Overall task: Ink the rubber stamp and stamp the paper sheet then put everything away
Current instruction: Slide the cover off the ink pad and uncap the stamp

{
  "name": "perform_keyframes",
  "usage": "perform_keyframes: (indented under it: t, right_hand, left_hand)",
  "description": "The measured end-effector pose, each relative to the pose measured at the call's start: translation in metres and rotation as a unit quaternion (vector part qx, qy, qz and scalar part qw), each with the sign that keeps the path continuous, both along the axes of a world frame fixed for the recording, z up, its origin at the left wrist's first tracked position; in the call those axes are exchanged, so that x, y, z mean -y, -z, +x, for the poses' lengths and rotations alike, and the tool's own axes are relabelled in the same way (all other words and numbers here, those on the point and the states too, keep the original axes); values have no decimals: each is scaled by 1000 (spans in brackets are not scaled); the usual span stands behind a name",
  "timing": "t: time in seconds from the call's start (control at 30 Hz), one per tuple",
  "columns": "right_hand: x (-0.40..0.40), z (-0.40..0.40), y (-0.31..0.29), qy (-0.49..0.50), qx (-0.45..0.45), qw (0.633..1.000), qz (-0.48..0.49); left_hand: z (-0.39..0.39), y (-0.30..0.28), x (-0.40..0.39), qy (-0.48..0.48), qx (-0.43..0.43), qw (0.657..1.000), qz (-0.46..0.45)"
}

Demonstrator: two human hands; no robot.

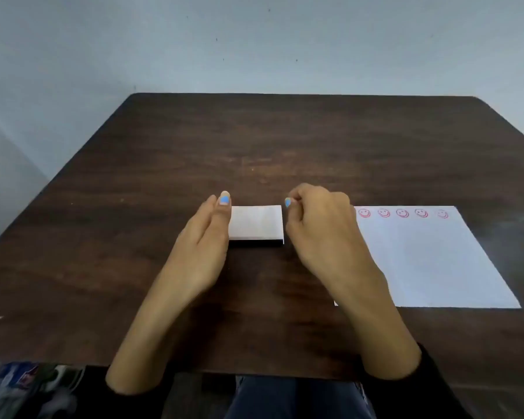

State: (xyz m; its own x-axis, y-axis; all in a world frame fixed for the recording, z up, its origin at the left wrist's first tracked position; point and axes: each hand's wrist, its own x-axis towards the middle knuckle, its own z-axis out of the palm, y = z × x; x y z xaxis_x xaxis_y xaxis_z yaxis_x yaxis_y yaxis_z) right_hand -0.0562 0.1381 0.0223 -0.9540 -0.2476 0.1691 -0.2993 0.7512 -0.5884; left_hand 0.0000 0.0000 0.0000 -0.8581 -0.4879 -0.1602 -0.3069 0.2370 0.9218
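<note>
On the worktop (164,164), a white box (256,222) is lying crosswise between both hands: left hand (208,237) touching it, fingers straight together; right hand (321,225) curling loosely, holding nothing

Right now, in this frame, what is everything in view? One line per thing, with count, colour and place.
table: one, dark brown wood, fills the middle of the view.
closed box: one, white top with a dark lower edge, table centre, between the two hands; whether it is the ink pad case cannot be told.
paper sheet: one, white, flat on the table's right side.
smiley stamp marks: five visible, red, in a row along the sheet's far edge.
wall: one, pale grey, behind the table.
rubber stamp: none visible.
left hand: fingers extended, against the box's left edge.
right hand: fingers curled, at the box's right edge; any hold is hidden.
</note>
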Motion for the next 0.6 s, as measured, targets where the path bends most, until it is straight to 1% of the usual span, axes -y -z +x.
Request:
perform_keyframes:
  t: [0.03, 0.07, 0.13, 0.33, 0.6]
  right_hand:
    - [1, 2, 1, 0, 11, 1000, 11]
    - [1, 4, 3, 0, 4, 1000, 10]
    - [5, 8, 9, 1, -3, 1000, 15]
    - [11, 11, 23, 17, 16, 999, 45]
    - [18, 9, 29, 31, 9, 999, 25]
  left_hand:
    - [2, 0, -1, 5, -3, 1000, -18]
    - [2, 3, 0, 11, -1, 999, -34]
    - [3, 7, 0, 12, -1, 999, -42]
    - [4, 18, 1, 13, -9, 999, -28]
    - [3, 20, -6, -16, -29, 999, -6]
